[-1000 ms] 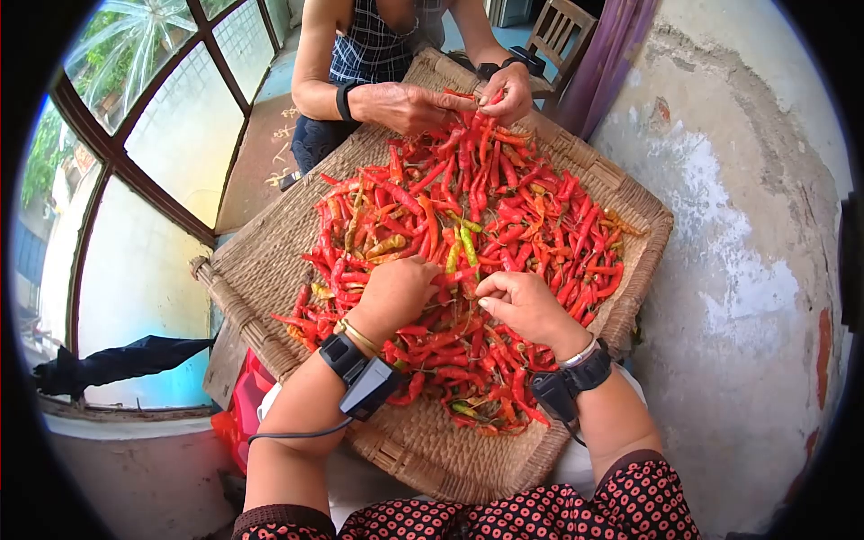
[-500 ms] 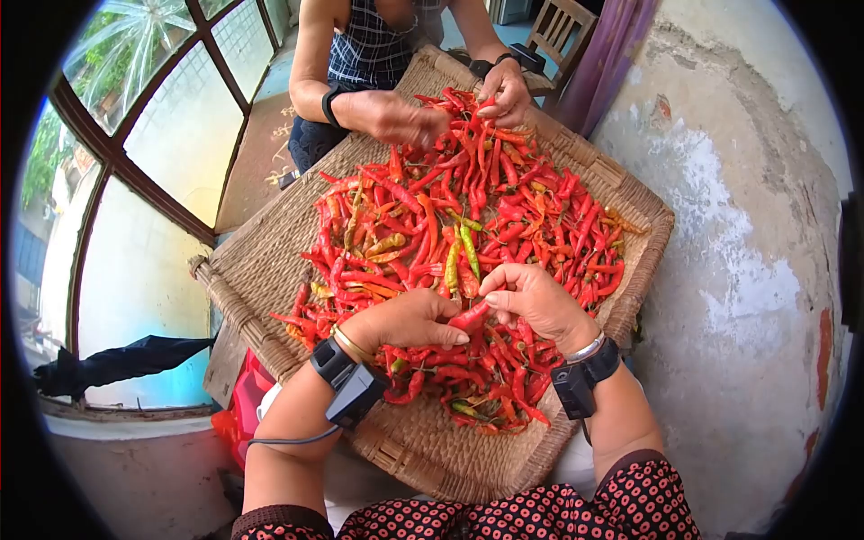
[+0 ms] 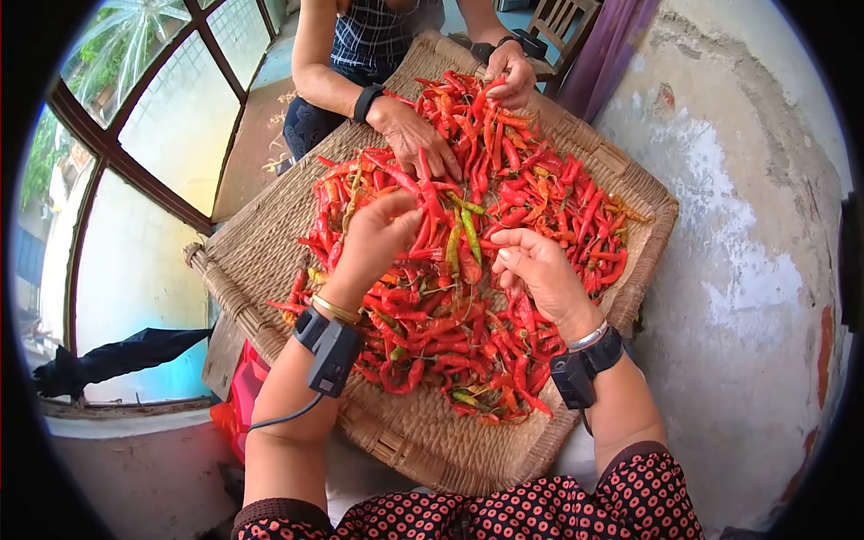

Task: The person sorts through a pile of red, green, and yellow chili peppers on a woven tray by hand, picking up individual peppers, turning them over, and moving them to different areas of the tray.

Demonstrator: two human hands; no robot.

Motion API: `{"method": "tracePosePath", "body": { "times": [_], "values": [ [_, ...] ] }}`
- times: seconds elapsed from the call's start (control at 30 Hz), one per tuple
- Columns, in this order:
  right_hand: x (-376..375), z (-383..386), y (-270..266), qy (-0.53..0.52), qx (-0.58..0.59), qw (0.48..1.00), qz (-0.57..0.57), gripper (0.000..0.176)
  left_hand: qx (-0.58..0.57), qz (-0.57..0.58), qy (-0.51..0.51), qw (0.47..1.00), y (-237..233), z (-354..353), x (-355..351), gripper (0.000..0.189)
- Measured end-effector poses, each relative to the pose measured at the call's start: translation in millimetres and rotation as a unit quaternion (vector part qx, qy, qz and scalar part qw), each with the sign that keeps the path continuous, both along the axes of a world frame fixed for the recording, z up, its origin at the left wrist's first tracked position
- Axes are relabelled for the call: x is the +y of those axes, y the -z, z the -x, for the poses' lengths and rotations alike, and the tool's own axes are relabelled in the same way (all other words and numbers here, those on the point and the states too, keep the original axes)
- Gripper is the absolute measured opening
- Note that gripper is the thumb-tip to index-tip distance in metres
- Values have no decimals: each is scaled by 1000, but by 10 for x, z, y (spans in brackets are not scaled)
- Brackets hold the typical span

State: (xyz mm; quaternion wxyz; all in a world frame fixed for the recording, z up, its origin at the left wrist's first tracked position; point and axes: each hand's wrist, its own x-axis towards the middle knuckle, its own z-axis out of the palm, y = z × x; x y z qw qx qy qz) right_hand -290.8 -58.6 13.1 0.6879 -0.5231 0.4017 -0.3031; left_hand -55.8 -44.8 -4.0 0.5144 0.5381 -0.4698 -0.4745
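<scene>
Red chilli peppers (image 3: 441,337) lie heaped under both my hands, with a few green chillies (image 3: 470,236) near the middle. My left hand (image 3: 382,236) is over the left part of the heap, fingers loosely curled and thumb apart from them. Its fingertips come right up beside a red chilli (image 3: 428,211) that stands out of the pile. To the right, my right hand (image 3: 538,277) has thumb and forefinger pinched together close above the peppers. What sits in that pinch, if anything, I cannot make out.
A woven tray (image 3: 423,450) with a raised rim carries the peppers. Across it, another person's hand (image 3: 416,135) reaches into the heap while their other hand (image 3: 511,76) holds a chilli. A wall (image 3: 720,225) stands right, windows (image 3: 135,279) left, with a folded black umbrella (image 3: 126,364).
My hands have moved apart from the red chilli they both held. The left went forward and left, the right slightly forward. The other person's hand has lowered onto the peppers.
</scene>
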Motion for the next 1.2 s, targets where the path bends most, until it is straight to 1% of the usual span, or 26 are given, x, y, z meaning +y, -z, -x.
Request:
{"method": "tracePosePath", "body": {
  "times": [0.03, 0.07, 0.13, 0.2, 0.27, 0.3, 0.33, 0.4, 0.43, 0.5, 0.53, 0.57, 0.6, 0.63, 0.67, 0.7, 0.73, 0.8, 0.9, 0.97, 1.0, 1.03, 1.07, 1.1, 1.13, 1.2],
  "values": [
    [-2, -10, -1, -6, 34, 999, 8, 26, -108, -28, 43, 993, 49, -17, 5, 34],
    [2, -25, 11, -6, 35, 999, 5, 26, -107, -31, 43, 993, 94, 12, 29, 34],
    [9, -51, 64, -39, 108, 990, 82, 29, -217, 0, 134, 967, 97, 170, 96, 27],
    [-13, -59, 188, -57, 133, 983, 113, 34, -211, -30, 160, 964, 211, 248, 124, 32],
    [-13, -115, 209, -121, 249, 937, 212, 40, -334, 176, 134, 916, 366, 302, 142, 37],
    [-6, -127, 270, -122, 240, 940, 210, 43, -336, 118, 174, 918, 307, 319, 159, 39],
    [-13, -131, 356, -122, 241, 940, 209, 43, -335, 117, 175, 918, 313, 327, 156, 39],
    [-34, -130, 536, -125, 245, 905, 324, 42, -316, 107, 175, 926, 326, 336, 150, 40],
    [-53, -128, 592, -124, 245, 906, 323, 42, -317, 107, 176, 926, 356, 329, 144, 40],
    [-103, -127, 652, -121, 137, 958, 221, 38, -255, 72, 177, 948, 432, 305, 124, 32],
    [-94, -134, 524, -120, 137, 958, 220, 38, -255, 71, 178, 948, 350, 311, 127, 32],
    [-75, -121, 346, -120, 126, 975, 136, 36, -161, -47, 198, 966, 232, 311, 138, 30],
    [-52, -116, 201, -120, 113, 985, 51, 34, -63, -165, 212, 961, 145, 311, 149, 28],
    [-40, -99, 156, -103, 125, 985, 67, 28, -63, -164, 212, 961, 121, 308, 157, 28],
    [-44, -66, 145, -104, 125, 984, 67, 28, 8, -169, 228, 959, 102, 300, 165, 27],
    [-49, -29, 133, -95, 85, 992, 17, 25, 79, -172, 242, 952, 94, 292, 173, 26],
    [-44, -18, 106, -85, 45, 995, -34, 23, 80, -171, 241, 952, 97, 293, 188, 26],
    [32, -50, 44, -65, 39, 997, -33, 20, 162, -169, 253, 939, 102, 321, 224, 27],
    [87, -79, 57, -37, -17, 998, -40, 16, 161, -172, 231, 944, 82, 347, 245, 26],
    [70, -62, 131, -6, 47, 998, 32, 7, 168, -171, 227, 944, 62, 363, 257, 24],
    [59, -44, 119, -6, 47, 998, 32, 7, 128, -165, 178, 962, 45, 384, 264, 23],
    [35, -12, 90, 7, 125, 985, 116, 7, 87, -158, 129, 975, 26, 395, 271, 21],
    [9, 28, 54, 20, 202, 959, 198, 7, 87, -158, 129, 975, 9, 388, 281, 21],
    [-19, 80, 6, -8, 250, 944, 216, 7, 73, -155, 121, 978, -9, 373, 294, 19],
    [-27, 120, -48, -8, 250, 944, 216, 7, 60, -152, 114, 980, -33, 366, 308, 17],
    [-22, 162, -147, -88, 232, 960, 133, 7, 68, -149, 105, 981, -137, 372, 353, 16]
  ]
}}
